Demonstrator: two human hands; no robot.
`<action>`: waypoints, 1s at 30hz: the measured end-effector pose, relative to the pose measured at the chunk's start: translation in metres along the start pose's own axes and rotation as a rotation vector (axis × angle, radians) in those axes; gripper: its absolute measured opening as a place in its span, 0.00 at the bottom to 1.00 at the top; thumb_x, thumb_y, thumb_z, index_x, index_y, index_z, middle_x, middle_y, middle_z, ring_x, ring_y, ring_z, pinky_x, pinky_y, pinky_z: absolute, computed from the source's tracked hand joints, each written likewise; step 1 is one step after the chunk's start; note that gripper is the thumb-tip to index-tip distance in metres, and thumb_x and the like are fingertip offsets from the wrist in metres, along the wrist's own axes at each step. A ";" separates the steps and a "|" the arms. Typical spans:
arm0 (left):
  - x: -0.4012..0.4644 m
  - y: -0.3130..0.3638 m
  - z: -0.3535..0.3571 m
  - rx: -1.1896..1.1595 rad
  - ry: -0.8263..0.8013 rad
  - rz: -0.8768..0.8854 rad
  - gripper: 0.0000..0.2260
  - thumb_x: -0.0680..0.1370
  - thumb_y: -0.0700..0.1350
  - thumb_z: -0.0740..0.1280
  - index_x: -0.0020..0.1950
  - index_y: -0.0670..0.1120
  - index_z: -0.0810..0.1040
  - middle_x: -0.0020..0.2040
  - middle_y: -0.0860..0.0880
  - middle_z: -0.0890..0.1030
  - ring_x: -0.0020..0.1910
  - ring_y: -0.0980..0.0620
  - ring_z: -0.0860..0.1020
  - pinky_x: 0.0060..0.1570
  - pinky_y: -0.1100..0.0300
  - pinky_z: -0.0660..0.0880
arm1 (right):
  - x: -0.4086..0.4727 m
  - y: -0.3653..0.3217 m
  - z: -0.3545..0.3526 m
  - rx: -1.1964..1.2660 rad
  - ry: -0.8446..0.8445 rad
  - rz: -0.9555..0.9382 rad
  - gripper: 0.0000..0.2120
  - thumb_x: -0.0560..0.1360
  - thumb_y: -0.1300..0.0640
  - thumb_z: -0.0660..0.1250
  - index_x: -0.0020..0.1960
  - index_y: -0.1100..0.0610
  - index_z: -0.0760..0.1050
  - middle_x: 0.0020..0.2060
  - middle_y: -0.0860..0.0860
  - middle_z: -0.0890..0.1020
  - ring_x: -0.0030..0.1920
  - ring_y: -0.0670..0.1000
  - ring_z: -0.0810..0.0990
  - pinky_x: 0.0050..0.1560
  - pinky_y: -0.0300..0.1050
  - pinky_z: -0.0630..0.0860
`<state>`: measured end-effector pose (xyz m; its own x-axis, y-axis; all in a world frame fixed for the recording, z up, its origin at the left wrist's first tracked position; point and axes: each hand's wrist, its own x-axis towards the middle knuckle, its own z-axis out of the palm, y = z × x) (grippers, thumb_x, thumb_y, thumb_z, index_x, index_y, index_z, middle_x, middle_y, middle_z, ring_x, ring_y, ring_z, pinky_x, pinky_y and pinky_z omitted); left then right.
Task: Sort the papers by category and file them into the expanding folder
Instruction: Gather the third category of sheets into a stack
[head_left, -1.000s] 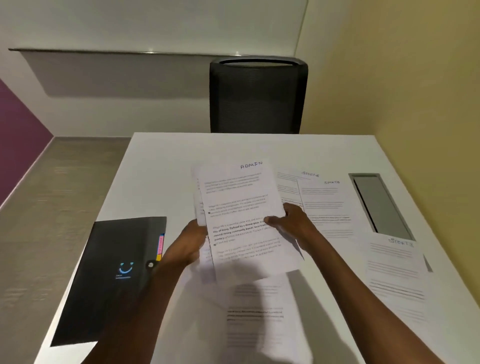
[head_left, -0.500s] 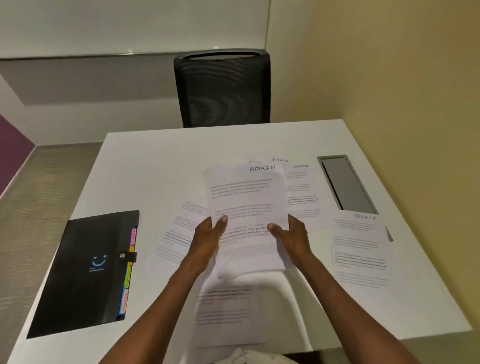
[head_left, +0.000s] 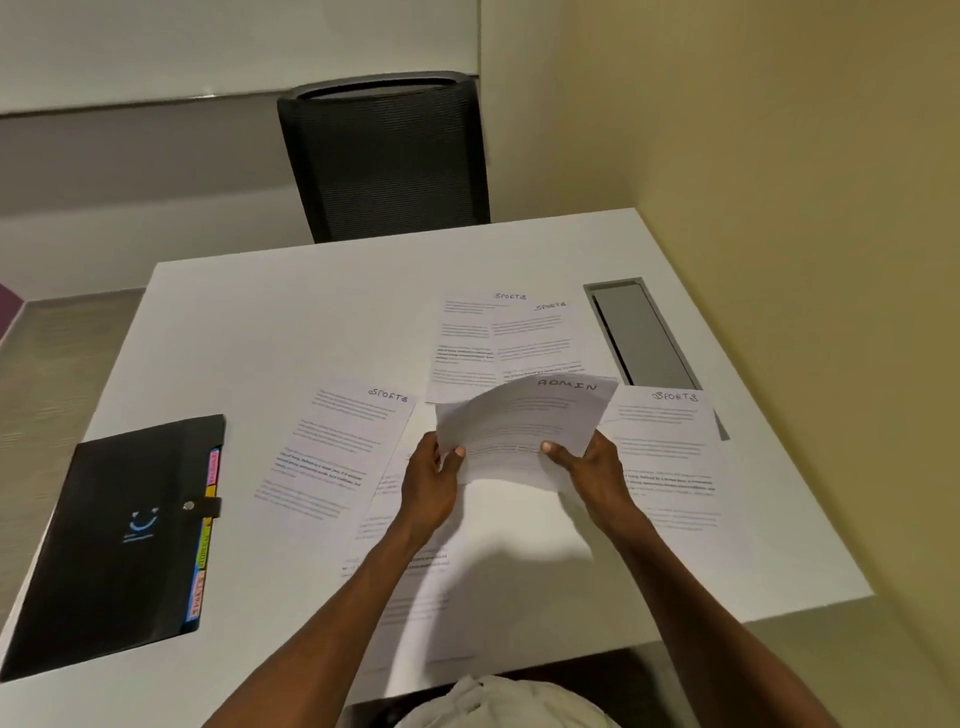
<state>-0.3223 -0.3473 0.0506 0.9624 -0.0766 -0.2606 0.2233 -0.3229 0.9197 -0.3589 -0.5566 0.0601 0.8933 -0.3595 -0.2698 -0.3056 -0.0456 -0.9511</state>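
Both the left hand (head_left: 434, 480) and right hand (head_left: 589, 462) pinch the ADMIN sheet (head_left: 524, 431) above the counter's (head_left: 291, 322) middle, among SPORTS sheets (head_left: 337, 452). Sorting looks underway; next it likely needs its own pile, since the expanding folder (head_left: 119, 540) lies closed at the left edge.

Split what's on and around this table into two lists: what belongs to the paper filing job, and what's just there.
Part of the job:
- ADMIN sheet, held by left hand and right hand
- SPORTS sheets lying on the table: far pair, left one, right one
- black expanding folder, snapped closed, coloured tabs showing

Just there:
- white table
- black mesh chair
- grey cable hatch
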 end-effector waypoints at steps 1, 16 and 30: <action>-0.002 -0.001 0.004 0.022 0.009 -0.008 0.10 0.82 0.44 0.63 0.64 0.48 0.74 0.55 0.49 0.81 0.56 0.47 0.79 0.49 0.58 0.73 | -0.002 0.000 -0.001 0.003 -0.001 0.002 0.18 0.74 0.61 0.72 0.61 0.49 0.74 0.50 0.43 0.81 0.50 0.41 0.79 0.49 0.33 0.74; 0.009 0.022 -0.002 -0.006 -0.094 -0.062 0.11 0.81 0.47 0.65 0.63 0.47 0.77 0.54 0.48 0.84 0.52 0.48 0.82 0.54 0.50 0.79 | 0.006 -0.002 -0.009 -0.005 -0.042 0.030 0.16 0.74 0.61 0.72 0.61 0.51 0.77 0.50 0.44 0.83 0.49 0.42 0.82 0.47 0.37 0.78; 0.000 0.041 0.006 -0.085 0.076 0.052 0.14 0.77 0.44 0.72 0.62 0.48 0.78 0.53 0.55 0.83 0.50 0.57 0.81 0.45 0.65 0.76 | 0.009 -0.024 -0.018 0.060 0.025 -0.031 0.15 0.72 0.62 0.74 0.58 0.55 0.79 0.48 0.47 0.84 0.48 0.45 0.83 0.42 0.32 0.77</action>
<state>-0.3142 -0.3665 0.0867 0.9814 -0.0180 -0.1913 0.1816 -0.2389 0.9539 -0.3497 -0.5752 0.0828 0.8932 -0.3820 -0.2371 -0.2571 -0.0015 -0.9664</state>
